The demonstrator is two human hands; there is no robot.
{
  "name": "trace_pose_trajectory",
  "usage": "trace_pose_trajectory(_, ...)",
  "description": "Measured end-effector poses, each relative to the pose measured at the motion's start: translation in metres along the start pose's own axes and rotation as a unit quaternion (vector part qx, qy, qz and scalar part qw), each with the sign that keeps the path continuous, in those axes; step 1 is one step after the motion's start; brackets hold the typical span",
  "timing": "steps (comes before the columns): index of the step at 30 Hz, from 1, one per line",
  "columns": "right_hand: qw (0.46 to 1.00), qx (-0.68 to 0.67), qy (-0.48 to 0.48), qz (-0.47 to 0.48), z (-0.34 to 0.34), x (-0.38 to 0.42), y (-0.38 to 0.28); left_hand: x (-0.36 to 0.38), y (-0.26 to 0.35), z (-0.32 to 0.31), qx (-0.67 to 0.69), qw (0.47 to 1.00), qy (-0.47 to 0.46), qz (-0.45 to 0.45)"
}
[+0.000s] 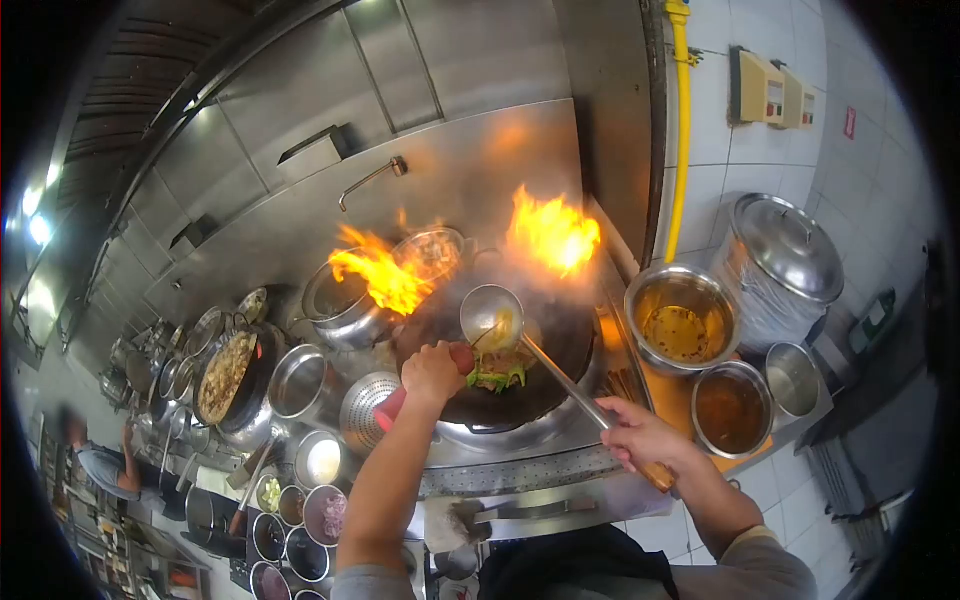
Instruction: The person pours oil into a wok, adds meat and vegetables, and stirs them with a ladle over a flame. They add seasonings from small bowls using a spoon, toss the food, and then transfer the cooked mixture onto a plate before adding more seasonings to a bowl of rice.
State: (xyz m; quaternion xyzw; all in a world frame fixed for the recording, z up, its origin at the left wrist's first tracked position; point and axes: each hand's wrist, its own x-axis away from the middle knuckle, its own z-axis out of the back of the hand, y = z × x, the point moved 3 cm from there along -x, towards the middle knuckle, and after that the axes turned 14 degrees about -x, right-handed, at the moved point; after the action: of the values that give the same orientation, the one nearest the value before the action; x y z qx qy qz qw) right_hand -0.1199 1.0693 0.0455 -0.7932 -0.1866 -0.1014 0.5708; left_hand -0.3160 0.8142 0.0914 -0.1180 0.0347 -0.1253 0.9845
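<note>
My right hand is closed around the handle of a long metal ladle with a wooden end. The ladle's bowl is over a dark wok, with some yellowish stuff showing in it. My left hand grips what looks like a red bottle, tilted toward the ladle's bowl; fingers hide its middle. Green and brown food lies in the wok beneath the ladle. Tall flames rise at the wok's far right, and another flame flares at its far left.
Right of the wok stand a bowl of oily liquid, a pot of brown liquid and a lidded pot. Left are a perforated strainer, metal pots and a pan of food. Another person stands far left.
</note>
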Motion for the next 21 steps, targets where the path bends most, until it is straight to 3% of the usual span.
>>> trace_pose_trajectory(5,0.991,-0.126,-0.042,0.006,0.018,0.005,0.002,-0.002,0.019,0.015,-0.079,0.997,0.008,-0.016)
trace_pose_trajectory(14,0.992,-0.117,-0.022,-0.046,0.031,0.011,-0.018,0.003,0.015,0.009,-0.111,0.993,-0.04,0.014)
trace_pose_trajectory(17,0.996,-0.063,-0.004,-0.063,0.031,-0.002,-0.021,0.014,-0.002,0.012,-0.01,0.997,-0.076,0.011)
trace_pose_trajectory(18,0.995,-0.057,-0.015,-0.077,0.031,-0.008,-0.025,0.016,-0.011,0.006,0.167,0.985,-0.012,0.028)
trace_pose_trajectory(19,0.994,0.079,-0.021,-0.074,0.03,-0.02,-0.028,0.036,-0.03,-0.005,0.337,0.937,0.052,0.071)
trace_pose_trajectory(20,0.977,0.207,-0.016,-0.05,0.032,-0.027,-0.031,0.046,-0.042,-0.012,0.338,0.936,0.047,0.092)
trace_pose_trajectory(21,0.974,0.215,-0.031,-0.059,0.035,-0.03,-0.023,0.056,-0.055,-0.017,0.436,0.89,0.059,0.114)
